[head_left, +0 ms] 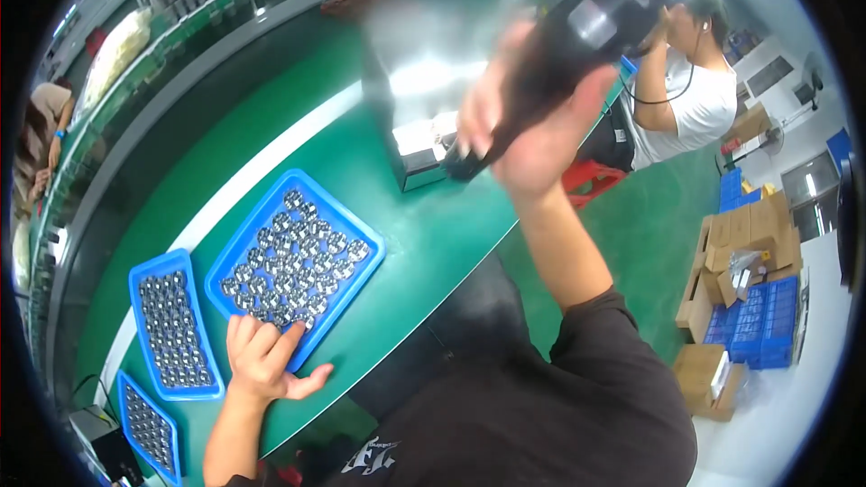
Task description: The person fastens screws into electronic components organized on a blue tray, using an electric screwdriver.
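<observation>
My right hand point(550, 140) is raised over the table, wrapped round a black electric screwdriver point(568, 45); both are blurred by motion. The tool's tip points down and left, toward a metal fixture point(419, 140) on the table. My left hand point(262, 361) rests at the near edge of a blue tray point(374, 248), thumb apart and index finger stretched out. That fingertip touches one of the small round black-and-silver parts point(293, 261) lying in the tray. Nothing is visibly held in the left hand.
Two more blue trays, a middle one point(216, 390) and a nearer one point(124, 383), hold similar parts on the green table point(406, 280). A person in white point(695, 99) sits at the far right. Cardboard boxes point(749, 234) and blue crates point(758, 329) stand on the right.
</observation>
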A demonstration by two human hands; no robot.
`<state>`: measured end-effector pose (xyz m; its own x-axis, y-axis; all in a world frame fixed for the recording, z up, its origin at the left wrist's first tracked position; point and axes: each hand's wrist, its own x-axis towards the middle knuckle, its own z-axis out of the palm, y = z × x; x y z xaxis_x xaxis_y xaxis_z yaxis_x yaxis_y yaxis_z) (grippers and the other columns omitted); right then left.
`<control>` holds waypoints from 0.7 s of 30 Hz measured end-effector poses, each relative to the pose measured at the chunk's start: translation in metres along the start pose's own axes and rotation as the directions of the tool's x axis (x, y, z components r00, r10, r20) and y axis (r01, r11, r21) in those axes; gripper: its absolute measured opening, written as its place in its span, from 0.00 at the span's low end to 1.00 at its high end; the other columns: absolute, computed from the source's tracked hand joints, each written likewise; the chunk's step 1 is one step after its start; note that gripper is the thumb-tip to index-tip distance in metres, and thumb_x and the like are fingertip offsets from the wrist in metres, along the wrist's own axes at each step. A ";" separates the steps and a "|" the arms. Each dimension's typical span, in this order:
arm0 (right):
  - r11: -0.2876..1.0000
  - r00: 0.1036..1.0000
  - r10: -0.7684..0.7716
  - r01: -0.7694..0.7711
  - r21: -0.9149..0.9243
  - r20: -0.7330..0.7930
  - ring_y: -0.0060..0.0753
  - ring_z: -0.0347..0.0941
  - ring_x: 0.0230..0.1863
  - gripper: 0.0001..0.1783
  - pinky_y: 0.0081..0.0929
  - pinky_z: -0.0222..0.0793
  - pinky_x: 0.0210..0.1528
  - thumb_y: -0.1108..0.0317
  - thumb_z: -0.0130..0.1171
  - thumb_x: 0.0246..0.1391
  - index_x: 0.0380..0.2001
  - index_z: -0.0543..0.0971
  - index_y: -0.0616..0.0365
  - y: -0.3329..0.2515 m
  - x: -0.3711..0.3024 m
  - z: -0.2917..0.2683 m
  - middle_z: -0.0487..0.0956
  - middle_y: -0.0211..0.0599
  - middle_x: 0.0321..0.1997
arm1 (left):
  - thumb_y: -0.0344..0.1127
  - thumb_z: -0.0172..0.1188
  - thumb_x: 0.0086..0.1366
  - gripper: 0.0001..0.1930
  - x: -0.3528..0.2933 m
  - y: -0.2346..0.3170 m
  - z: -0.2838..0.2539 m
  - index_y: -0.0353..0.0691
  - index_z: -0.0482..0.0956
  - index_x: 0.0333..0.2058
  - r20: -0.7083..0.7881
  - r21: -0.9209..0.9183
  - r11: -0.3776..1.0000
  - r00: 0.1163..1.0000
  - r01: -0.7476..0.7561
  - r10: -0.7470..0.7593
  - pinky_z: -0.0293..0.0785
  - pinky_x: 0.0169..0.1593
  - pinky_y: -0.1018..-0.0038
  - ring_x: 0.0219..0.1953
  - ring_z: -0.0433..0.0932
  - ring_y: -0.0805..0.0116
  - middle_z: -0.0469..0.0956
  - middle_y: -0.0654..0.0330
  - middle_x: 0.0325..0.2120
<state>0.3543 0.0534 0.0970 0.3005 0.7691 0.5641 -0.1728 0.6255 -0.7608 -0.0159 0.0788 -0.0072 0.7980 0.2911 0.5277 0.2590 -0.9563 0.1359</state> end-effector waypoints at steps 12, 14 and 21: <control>0.991 0.995 0.000 -0.013 -0.132 -0.095 0.24 0.65 0.12 0.43 0.22 0.61 0.16 0.25 0.40 0.62 0.43 0.72 0.62 0.019 0.029 -0.030 0.70 0.33 0.16 | 0.50 0.66 0.54 0.21 -0.026 0.005 -0.008 0.42 0.69 0.19 -0.101 0.022 0.999 0.994 -0.044 0.046 0.56 0.25 0.64 0.19 0.63 0.59 0.64 0.60 0.16; 0.977 0.979 0.169 -0.183 -0.114 -0.118 0.24 0.61 0.11 0.46 0.22 0.58 0.14 0.20 0.32 0.58 0.50 0.73 0.53 0.023 0.020 -0.024 0.68 0.27 0.15 | 0.49 0.66 0.55 0.19 -0.032 0.002 -0.009 0.41 0.71 0.20 -0.106 0.041 0.999 0.994 -0.024 0.028 0.55 0.23 0.65 0.16 0.62 0.60 0.63 0.61 0.14; 0.956 0.944 0.038 -0.130 0.262 0.329 0.27 0.64 0.15 0.49 0.26 0.63 0.17 0.25 0.45 0.59 0.64 0.61 0.60 0.015 -0.018 0.044 0.68 0.31 0.21 | 0.47 0.71 0.49 0.18 -0.026 -0.008 -0.007 0.37 0.82 0.26 -0.155 -0.063 0.995 0.986 -0.075 0.065 0.59 0.20 0.73 0.15 0.64 0.70 0.68 0.66 0.15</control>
<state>0.3049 0.0549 0.0893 -0.0315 0.7928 0.6087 -0.4504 0.5324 -0.7167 -0.0426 0.0782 -0.0165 0.7188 0.2205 0.6593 0.1631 -0.9754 0.1484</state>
